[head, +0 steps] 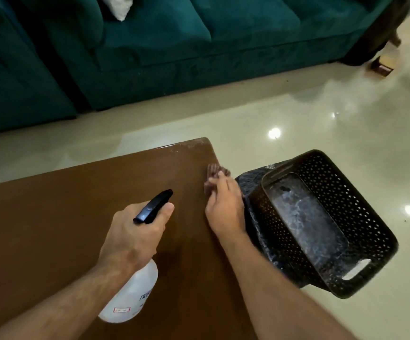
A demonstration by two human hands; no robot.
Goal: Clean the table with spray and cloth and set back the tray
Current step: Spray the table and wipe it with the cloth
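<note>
Plainly, fingers of the left hand (135, 234): curled round the neck of a translucent white plastic spray bottle with a black trigger head (135, 290), thumb (167, 212) lying alongside the trigger head.
Spray bottle: held above the brown wooden counter (51, 217), tilted, its nozzle pointing away from the person and toward the right hand, its body running back beneath the left wrist; a small red-edged label showed low on its side.
Fingers of the right hand (226, 207): stretched out fairly straight and pressing down on a small crumpled reddish-brown cloth (215, 176); motion blur hid how tightly they lay.
Cloth: flat on the counter near its far right corner, just inside the right edge, partly covered by the fingertips.
Counter surface: glossy, with pale smears by the far corner.
Tray: a dark brown perforated plastic basket tray with a cut-out handle (346, 192), off the counter, tilted just beside its right edge, touching a dark woven piece (250, 177) under it.
Floor: shiny cream tiles (321, 114) reflecting ceiling lights.
Beyond: a dark teal velvet sofa (150, 45) with a white cushion (119, 6).
</note>
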